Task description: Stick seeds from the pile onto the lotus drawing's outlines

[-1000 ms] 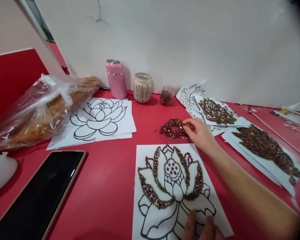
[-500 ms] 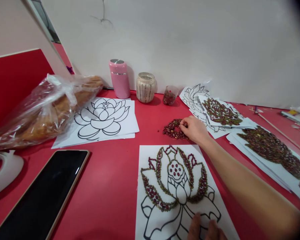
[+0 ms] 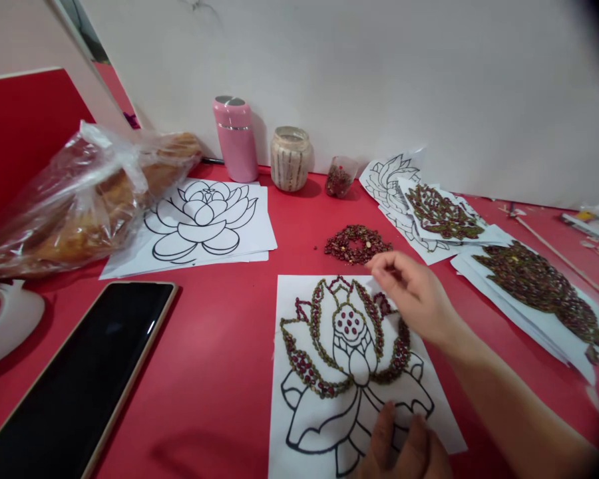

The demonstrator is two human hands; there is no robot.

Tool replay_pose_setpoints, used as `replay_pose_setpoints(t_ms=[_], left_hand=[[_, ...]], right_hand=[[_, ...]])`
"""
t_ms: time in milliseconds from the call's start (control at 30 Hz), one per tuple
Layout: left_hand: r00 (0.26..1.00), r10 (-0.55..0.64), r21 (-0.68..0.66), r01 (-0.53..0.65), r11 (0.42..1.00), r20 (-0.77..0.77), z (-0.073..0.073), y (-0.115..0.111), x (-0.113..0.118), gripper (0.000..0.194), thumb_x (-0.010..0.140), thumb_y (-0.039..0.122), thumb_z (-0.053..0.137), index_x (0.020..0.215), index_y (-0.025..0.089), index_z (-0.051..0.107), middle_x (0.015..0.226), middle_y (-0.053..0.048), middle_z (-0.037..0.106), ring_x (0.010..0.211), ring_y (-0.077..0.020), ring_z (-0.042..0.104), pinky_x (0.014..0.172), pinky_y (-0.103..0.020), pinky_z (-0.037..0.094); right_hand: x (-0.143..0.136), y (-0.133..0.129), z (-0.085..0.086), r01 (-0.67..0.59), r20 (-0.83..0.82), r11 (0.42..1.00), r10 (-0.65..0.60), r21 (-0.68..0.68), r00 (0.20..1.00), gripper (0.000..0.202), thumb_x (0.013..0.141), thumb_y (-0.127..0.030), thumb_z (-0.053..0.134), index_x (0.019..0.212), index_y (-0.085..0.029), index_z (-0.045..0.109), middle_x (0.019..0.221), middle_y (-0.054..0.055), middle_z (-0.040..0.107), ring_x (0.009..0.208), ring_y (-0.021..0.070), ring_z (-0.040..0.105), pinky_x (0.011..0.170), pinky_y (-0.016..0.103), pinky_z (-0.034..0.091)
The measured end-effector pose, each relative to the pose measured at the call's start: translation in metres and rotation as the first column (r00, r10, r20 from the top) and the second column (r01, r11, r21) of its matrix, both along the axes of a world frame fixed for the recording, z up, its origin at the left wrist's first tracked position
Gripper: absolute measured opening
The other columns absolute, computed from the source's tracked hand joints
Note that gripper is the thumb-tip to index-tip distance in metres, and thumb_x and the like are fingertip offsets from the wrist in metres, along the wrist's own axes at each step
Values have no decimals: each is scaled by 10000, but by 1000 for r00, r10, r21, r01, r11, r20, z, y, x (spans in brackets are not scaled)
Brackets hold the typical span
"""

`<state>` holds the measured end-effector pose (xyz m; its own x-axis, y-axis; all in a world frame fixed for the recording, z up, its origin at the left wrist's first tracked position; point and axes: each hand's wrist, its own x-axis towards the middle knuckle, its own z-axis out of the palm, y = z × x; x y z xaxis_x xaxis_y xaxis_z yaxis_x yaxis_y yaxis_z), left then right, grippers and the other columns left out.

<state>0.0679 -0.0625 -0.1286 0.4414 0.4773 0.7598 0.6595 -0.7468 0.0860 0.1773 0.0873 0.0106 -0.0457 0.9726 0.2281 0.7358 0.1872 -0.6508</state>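
Observation:
A sheet with a lotus line drawing lies on the red table in front of me. Red and green beans line several of its upper petals. My left hand rests on the lower part of the sheet, fingers apart and lying on the paper. Over the sheet's upper right edge is my right hand, thumb and forefinger pinched together; whatever is between them is too small to make out. Just beyond it sits a loose pile of red beans, with a bare patch in its middle.
A phone, a tape roll and a plastic bag with brown contents are at left, near lotus sheets. A pink flask, a jar and a bean cup stand behind. Bean-covered sheets lie right.
My right hand has left the bean pile and come back toward me, over the drawing's upper right edge. My left hand stays on the sheet. The view has tilted slightly down.

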Motion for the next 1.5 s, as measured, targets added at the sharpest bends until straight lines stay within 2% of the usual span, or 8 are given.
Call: replay_pose_setpoints(t_ms=[100, 167, 233, 367, 567, 933, 1333, 1500], left_hand=[[979, 133, -108, -117, 987, 154, 7, -1, 1, 233, 824, 289, 468, 956, 221, 648, 903, -54, 664, 764, -226, 642, 342, -201, 435], [990, 23, -39, -18, 999, 140, 17, 7, -3, 262, 852, 279, 414, 936, 196, 648, 919, -42, 657, 778, -207, 636, 486, -259, 518], [983, -180, 105, 175, 979, 38, 27, 16, -9, 224, 851, 216, 436, 911, 170, 648, 953, -25, 643, 872, -168, 607, 737, -303, 528], [979, -194, 100, 200, 975, -61, 35, 26, -18, 221, 843, 185, 459, 977, 172, 634, 990, -15, 635, 971, -175, 572, 870, -331, 472], [943, -265, 83, 286, 955, -204, 21, 18, -16, 227, 854, 246, 484, 1024, 173, 615, 1007, -25, 628, 992, -207, 569, 933, -412, 419], [935, -295, 34, 307, 951, -196, 14, 16, -13, 210, 848, 281, 512, 995, 189, 630, 969, -18, 646, 969, -209, 591, 917, -394, 439], [962, -202, 16, 208, 978, -186, -4, 2, -8, 196, 838, 273, 498, 894, 202, 672, 888, -16, 659, 869, -212, 632, 802, -386, 516], [956, -236, 65, 250, 966, -171, -2, 5, -7, 190, 852, 264, 490, 881, 188, 662, 869, -12, 655, 865, -200, 631, 839, -412, 494]], right_hand=[[-20, -30, -4, -81, 10, 997, 81, -16, 997, 76, 838, -251, 465, 803, -219, 524, 1037, 37, 521, 987, 164, 496, 800, 276, 400], [-28, -40, -11, -87, 49, 996, 88, -13, 995, 60, 822, -238, 491, 786, -225, 537, 1070, 38, 495, 1018, 172, 474, 839, 301, 390], [-32, -43, -20, -91, 89, 996, 91, -1, 992, 47, 809, -230, 509, 781, -226, 547, 1093, 42, 479, 1024, 181, 462, 853, 323, 391], [-35, -40, -30, -113, 156, 993, 109, 18, 982, 48, 790, -186, 522, 768, -214, 554, 1098, 49, 480, 1019, 194, 448, 853, 351, 398], [-40, -39, -30, -148, 212, 987, 134, 55, 968, 70, 792, -172, 520, 752, -205, 569, 1068, 51, 502, 999, 197, 451, 851, 368, 396], [-42, -37, -30, -132, 253, 990, 118, 40, 960, 87, 787, -178, 517, 734, -210, 579, 1057, 54, 513, 975, 213, 458, 816, 385, 417], [-29, -35, -27, -9, 114, 998, 3, 54, 993, 64, 763, -204, 537, 803, -219, 584, 1058, 71, 479, 1018, 219, 457, 851, 378, 408], [-33, -34, -27, -50, 133, 998, 44, 41, 990, 64, 751, -192, 543, 791, -220, 584, 1094, 71, 462, 1044, 228, 439, 855, 387, 404]])
